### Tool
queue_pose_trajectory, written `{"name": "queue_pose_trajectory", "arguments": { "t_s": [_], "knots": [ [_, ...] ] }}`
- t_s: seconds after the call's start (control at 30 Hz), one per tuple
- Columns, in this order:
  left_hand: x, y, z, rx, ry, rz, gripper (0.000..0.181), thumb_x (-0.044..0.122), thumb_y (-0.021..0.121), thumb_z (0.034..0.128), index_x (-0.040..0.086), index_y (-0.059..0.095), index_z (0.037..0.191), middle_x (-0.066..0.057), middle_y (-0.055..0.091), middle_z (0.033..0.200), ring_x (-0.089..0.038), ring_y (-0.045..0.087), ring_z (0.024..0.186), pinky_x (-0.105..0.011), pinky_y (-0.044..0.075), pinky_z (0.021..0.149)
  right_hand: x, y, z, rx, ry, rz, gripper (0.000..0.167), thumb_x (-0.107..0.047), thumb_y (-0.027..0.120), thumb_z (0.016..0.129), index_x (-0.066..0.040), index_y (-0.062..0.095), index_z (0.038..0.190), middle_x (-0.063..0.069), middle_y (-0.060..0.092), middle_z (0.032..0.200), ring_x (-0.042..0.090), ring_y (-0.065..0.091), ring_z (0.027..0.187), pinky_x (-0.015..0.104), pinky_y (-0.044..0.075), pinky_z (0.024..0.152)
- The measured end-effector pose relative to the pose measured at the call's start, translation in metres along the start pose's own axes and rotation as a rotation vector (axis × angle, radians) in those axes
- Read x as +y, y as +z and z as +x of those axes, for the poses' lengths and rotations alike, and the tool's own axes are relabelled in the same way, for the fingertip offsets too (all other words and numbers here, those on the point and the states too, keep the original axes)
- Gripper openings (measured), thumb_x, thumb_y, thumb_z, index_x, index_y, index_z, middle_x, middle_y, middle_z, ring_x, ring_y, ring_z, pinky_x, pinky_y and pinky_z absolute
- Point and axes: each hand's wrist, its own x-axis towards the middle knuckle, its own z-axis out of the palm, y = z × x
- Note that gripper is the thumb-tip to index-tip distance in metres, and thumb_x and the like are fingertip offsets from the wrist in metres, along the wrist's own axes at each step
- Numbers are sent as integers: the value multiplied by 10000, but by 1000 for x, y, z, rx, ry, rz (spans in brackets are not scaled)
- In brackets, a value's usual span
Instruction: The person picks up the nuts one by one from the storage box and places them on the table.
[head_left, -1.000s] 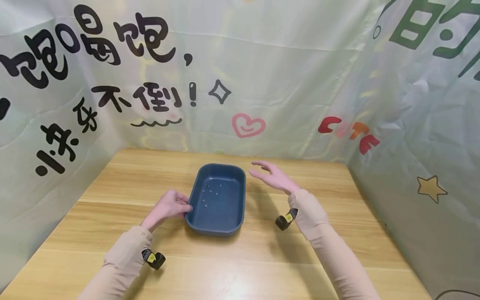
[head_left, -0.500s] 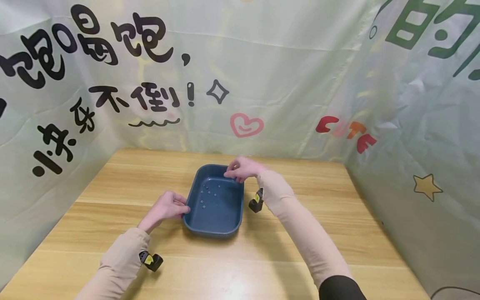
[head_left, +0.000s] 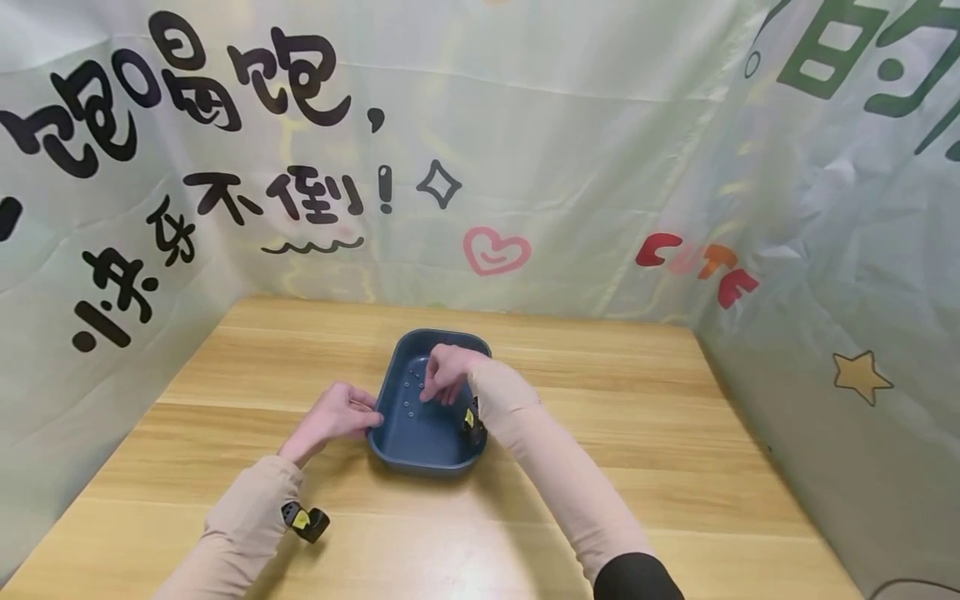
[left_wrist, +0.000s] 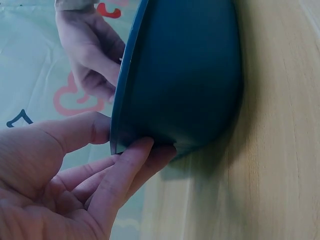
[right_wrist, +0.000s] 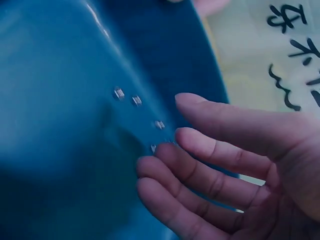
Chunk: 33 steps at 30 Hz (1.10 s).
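A dark blue rectangular tub (head_left: pixel 427 446) stands on the wooden table, with several tiny shiny metal pieces (head_left: pixel 410 414) scattered on its floor. They look ring-like from above, but are too small to name surely. At the tub's left side my left hand (head_left: pixel 340 410) pinches the rim, thumb at the rim and fingers against the outer wall (left_wrist: pixel 185 65) in the left wrist view. My right hand (head_left: pixel 450 371) reaches inside over the metal pieces (right_wrist: pixel 119 93). In the right wrist view its thumb and loosely bent fingers (right_wrist: pixel 175 155) stand apart, holding nothing visible. It hides some pieces.
The wooden table (head_left: pixel 637 400) extends around the tub on all sides. Behind and beside it hang printed cloth walls (head_left: pixel 570 167). A black camera (head_left: pixel 306 521) is strapped at the left wrist, and another (head_left: pixel 472 417) at the right.
From beyond the tub's right rim, my right hand has moved left and down into the tub, over the metal pieces. My left hand keeps its grip on the rim.
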Motion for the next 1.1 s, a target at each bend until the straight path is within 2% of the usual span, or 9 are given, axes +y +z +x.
{"name": "queue_pose_trajectory", "arguments": {
  "t_s": [0.3, 0.5, 0.73, 1.1],
  "knots": [
    [1, 2, -2, 15, -22, -8, 354, -15, 693, 826, -207, 630, 1118, -322, 734, 985, -307, 763, 825, -352, 664, 727, -2, 28, 19, 49, 51, -38, 162, -97, 831, 810, -43, 706, 723, 63, 683, 630, 173, 670, 557, 279, 619, 534],
    [-3, 4, -1, 14, -25, -23, 345, -8, 696, 826, -200, 639, 1106, -315, 739, 976, -256, 760, 809, -328, 662, 708, -1, 37, 26, 62, 73, -23, 201, -98, 841, 801, -44, 663, 726, 67, 656, 592, 161, 637, 519, 240, 562, 455],
    [-3, 3, 0, 18, -22, -24, 335, -9, 691, 822, -200, 643, 1093, -312, 742, 967, -227, 754, 790, -314, 660, 698, -3, 42, 30, 80, 81, -29, 269, -116, 860, 783, -55, 614, 690, 57, 618, 528, 135, 586, 450, 215, 513, 397],
    [0, 1, 0, 25, -27, -19, 337, -5, 689, 825, -191, 645, 1103, -306, 744, 974, -182, 742, 762, -315, 660, 702, -9, 42, 36, 94, 87, -113, 252, -153, 851, 802, -63, 641, 695, 46, 627, 564, 143, 604, 496, 222, 535, 435]
  ]
}}
